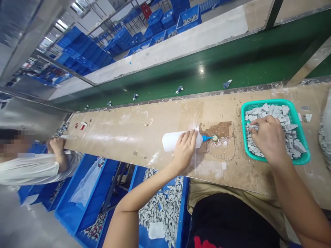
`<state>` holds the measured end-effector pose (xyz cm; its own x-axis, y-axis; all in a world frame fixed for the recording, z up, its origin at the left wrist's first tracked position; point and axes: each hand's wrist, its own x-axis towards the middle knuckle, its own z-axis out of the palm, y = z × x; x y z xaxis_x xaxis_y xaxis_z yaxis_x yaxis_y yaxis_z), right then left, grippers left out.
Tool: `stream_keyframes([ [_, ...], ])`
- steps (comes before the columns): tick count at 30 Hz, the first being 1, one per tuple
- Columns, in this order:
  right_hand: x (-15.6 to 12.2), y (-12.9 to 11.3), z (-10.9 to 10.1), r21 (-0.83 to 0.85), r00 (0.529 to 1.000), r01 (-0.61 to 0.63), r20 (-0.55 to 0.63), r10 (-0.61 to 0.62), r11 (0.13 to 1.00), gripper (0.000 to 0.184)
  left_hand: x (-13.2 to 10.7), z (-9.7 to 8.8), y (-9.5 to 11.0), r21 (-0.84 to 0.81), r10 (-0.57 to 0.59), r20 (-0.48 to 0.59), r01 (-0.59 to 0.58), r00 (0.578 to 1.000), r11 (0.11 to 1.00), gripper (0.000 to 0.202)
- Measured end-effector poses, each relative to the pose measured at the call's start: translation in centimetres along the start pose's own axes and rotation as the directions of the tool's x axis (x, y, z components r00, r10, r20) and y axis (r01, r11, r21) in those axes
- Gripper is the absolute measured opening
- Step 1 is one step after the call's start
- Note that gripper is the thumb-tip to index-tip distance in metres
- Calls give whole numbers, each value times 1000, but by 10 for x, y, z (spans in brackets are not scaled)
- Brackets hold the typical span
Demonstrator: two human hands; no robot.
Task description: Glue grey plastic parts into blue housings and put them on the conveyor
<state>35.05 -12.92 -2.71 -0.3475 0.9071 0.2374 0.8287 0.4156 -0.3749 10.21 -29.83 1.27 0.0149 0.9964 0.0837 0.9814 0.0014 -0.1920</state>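
My left hand [184,148] is wrapped round a white squeeze bottle [172,141] lying sideways on the workbench. Its blue nozzle [207,138] points right and touches a small round cap [215,138] on a brown, glue-stained patch [219,139]. My right hand [269,137] reaches into a teal basket [305,159] filled with several small grey plastic parts [292,136]. Its fingers are curled down among the parts, pinching one at the basket's left side.
A green conveyor belt [232,65] runs behind the bench and carries a few small blue-and-white pieces [227,83]. Blue bins of grey parts [165,206] stand under the bench. Another person [38,165] works at the far left. Blue crates [85,51] are stacked in the background.
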Motion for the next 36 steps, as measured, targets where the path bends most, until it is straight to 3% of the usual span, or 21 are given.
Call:
stream_keyframes([
  [19, 0, 0, -2, 65, 1000, -5, 22, 4, 998, 18, 8, -24, 2, 196, 239, -11, -232, 971, 953, 58],
  [29, 0, 0, -2, 113, 999, -39, 32, 35, 993, 17, 6, -20, 1, 122, 113, -34, -108, 993, 987, 52],
  [36, 3, 1, -4, 203, 998, -61, 36, 55, 977, 14, 8, -10, 1, -170, -109, 28, 112, 994, 979, 54],
])
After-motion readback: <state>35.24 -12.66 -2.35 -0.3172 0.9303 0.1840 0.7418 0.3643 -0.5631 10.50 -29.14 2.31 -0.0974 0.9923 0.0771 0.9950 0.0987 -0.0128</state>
